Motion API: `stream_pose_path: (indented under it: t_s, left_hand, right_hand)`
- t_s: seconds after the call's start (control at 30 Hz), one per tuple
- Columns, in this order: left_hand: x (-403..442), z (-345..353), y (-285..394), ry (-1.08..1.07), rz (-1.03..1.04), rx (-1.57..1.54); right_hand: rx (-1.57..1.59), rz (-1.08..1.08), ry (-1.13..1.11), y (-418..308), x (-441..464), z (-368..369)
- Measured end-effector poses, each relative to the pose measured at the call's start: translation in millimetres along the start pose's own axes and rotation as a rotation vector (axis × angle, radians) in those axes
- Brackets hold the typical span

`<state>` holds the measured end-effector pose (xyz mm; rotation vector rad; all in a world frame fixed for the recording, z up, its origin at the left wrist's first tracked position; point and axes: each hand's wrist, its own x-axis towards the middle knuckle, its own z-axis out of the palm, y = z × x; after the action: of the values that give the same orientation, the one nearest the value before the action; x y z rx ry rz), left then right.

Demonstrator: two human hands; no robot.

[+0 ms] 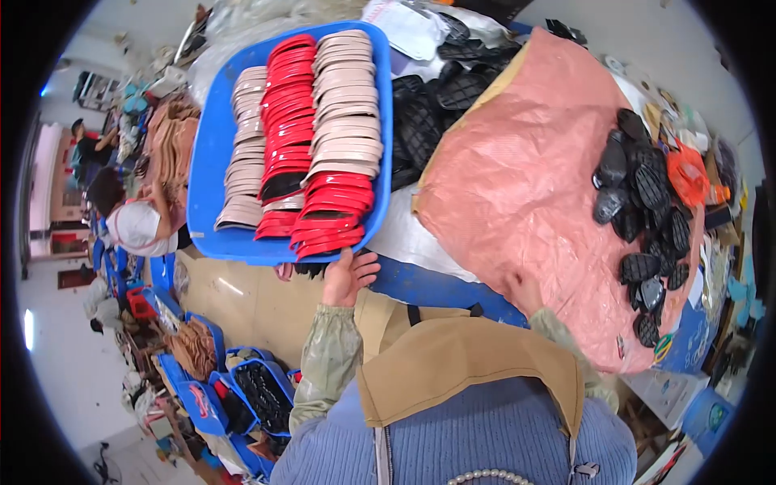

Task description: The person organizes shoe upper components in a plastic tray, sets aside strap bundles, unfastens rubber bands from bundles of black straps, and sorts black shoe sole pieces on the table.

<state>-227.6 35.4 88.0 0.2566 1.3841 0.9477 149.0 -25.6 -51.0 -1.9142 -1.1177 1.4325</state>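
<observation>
My left hand (352, 280) is at the near rim of a large blue plastic tray (197, 212), fingers apart, with the thumb at the rim. In the tray lie three long rows of glossy curved strips, stacked closely: beige strips (346, 97), red strips (286, 121) and more beige ones at the left. Some red strips end the right row near my hand. My right hand (525, 293) is over the near edge of a pink woven plastic sheet (517, 170); its fingers blend into the sheet, and I cannot tell whether they grip it.
Black quilted-looking pieces (651, 202) lie along the sheet's right side, and more black pieces (420, 133) sit between tray and sheet. An orange bag (688, 174) stands far right. Two people work at the left, one in a white cap (139, 226). Blue bins (259, 392) crowd the lower left.
</observation>
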Motion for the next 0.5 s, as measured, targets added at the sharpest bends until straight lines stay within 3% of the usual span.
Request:
stream_pose_path:
  t_s: [0.03, 0.1, 0.27, 0.43, 0.5]
  left_hand:
    - [-0.9, 2.2, -1.1, 0.005, -0.003, 0.003]
    - [-1.9, 5.3, -4.1, 0.001, -0.015, 0.007]
    - [0.7, 4.7, -8.7, 0.014, -0.018, 0.059]
    - [-2.7, 0.8, -15.6, -0.019, 0.061, 0.031]
    - [-6.7, 6.8, -16.4, -0.008, 0.095, -0.084]
  right_hand:
    - [-0.377, -0.180, 0.021, -4.1, -16.6, 5.2]
    - [-0.212, -0.163, -0.100, 8.0, -35.4, 27.3]
    - [-0.304, -0.191, -0.269, -5.7, -34.0, 38.2]
    - [-0.278, -0.119, -0.081, -20.6, -2.9, 18.9]
    - [-0.271, -0.197, 0.012, -15.7, 6.9, 9.3]
